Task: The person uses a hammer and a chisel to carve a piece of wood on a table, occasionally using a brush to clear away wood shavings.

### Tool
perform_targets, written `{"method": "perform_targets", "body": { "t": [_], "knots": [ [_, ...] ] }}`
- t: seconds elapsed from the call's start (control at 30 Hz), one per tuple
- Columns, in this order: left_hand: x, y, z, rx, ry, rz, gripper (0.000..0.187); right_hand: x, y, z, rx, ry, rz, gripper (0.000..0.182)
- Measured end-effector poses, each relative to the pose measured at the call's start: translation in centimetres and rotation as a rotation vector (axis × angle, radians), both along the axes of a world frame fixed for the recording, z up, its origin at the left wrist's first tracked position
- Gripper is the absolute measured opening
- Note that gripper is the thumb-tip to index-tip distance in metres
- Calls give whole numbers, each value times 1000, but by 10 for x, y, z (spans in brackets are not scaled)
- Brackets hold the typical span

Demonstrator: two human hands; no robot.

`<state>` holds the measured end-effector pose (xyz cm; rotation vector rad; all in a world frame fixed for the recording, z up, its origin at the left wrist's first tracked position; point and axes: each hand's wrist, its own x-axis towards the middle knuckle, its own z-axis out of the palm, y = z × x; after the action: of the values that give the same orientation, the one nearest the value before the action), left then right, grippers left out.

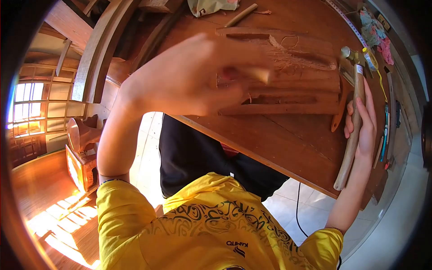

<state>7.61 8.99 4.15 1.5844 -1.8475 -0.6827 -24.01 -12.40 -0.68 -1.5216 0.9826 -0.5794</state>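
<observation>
My left hand (193,76), smeared by motion, hovers over the left part of a carved wooden panel (315,83). Its fingers are curled round something with a pale, blunt end (260,74); the rest of that thing is hidden or blurred. On the right, my right hand (366,119) has its fingers wrapped round the wooden handle of a hammer (351,144). The hammer's metal head points away from me, beyond the panel's right edge. Grooves, a long slot and loose shavings show on the panel, which lies flat on the table.
The brown wooden table (288,139) has its near edge by my lap. A wooden stick (240,15) and a cloth bag (211,6) lie at the far side. To the right are a measuring tape (346,22), a crumpled cloth (372,28) and a blue toothbrush-like tool (385,135). Timber beams (96,58) stand left.
</observation>
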Motion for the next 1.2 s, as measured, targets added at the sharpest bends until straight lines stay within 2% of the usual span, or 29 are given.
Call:
{"method": "perform_targets", "body": {
  "t": [0.07,0.1,0.3,0.4,0.5,0.6,0.7,0.8,0.83,0.9,1.0,1.07,1.2],
  "knots": [
    [-1,-6,-22,-103,-187,-158,19,-1,0,-2,-1,4,3,59],
    [-4,-6,-22,-91,-195,-113,17,-1,1,-2,0,2,3,59],
    [-7,-8,-13,-117,-340,-178,14,1,1,0,-2,11,1,59],
    [-7,-7,-20,-180,-303,-182,15,0,1,0,-1,7,3,59],
    [-10,-10,-22,-135,-302,-171,17,1,1,1,11,11,0,59],
    [-23,-15,-25,-170,-426,-166,19,1,-1,2,22,4,3,59],
    [-27,-23,-20,-307,-434,-80,20,-1,2,-2,21,-8,-1,59],
    [-7,-24,8,-229,-180,247,22,0,3,-1,33,-19,-19,60],
    [11,-24,3,-456,-480,220,32,0,3,-1,36,-17,-24,60],
    [25,-23,-4,-352,-8,15,31,0,2,-1,26,-9,-22,59],
    [10,-17,-5,-277,137,112,41,0,1,-3,2,9,-3,59],
    [4,-13,2,-47,532,126,43,1,2,-2,-8,20,1,59],
    [-8,-33,-2,-106,708,-130,41,2,2,-1,-6,11,15,60]
  ]
}}
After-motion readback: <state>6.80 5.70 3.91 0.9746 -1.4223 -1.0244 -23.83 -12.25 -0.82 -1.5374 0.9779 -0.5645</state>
